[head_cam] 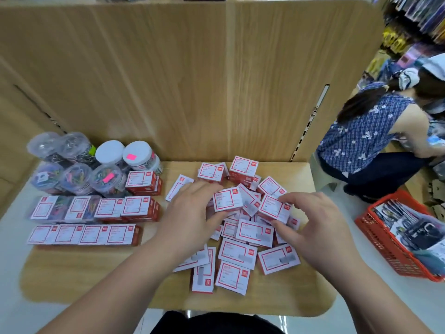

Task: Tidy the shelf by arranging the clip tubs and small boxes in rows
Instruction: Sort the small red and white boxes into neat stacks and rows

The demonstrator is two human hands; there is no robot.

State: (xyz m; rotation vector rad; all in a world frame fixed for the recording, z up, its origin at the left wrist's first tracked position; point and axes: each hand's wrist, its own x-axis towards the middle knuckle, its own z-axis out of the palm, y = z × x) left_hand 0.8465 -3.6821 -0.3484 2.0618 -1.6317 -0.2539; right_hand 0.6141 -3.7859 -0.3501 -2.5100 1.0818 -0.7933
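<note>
1. Wooden shelf [84,268] in a shop, with a tall back wall [168,80] of the same wood. A red basket [385,247] sits on the floor to the right, and another person [366,133] crouches near it.
2. The clip tubs [109,151] stand bunched at the back left. In front of them, small boxes lie in neat rows [84,235].
3. A messy pile [238,254] of small boxes fills the middle and right of the shelf.
4. The left hand [192,213] curls its fingers round one box [227,202] on top of the pile. The right hand [320,227] pinches another box [274,208] just beside it.
5. Lifting from a heap could make loose boxes slide — the lowest ones lie near the front edge and might drop off.
6. An arm swinging left could bump the neat rows, or even tip a tub.
</note>
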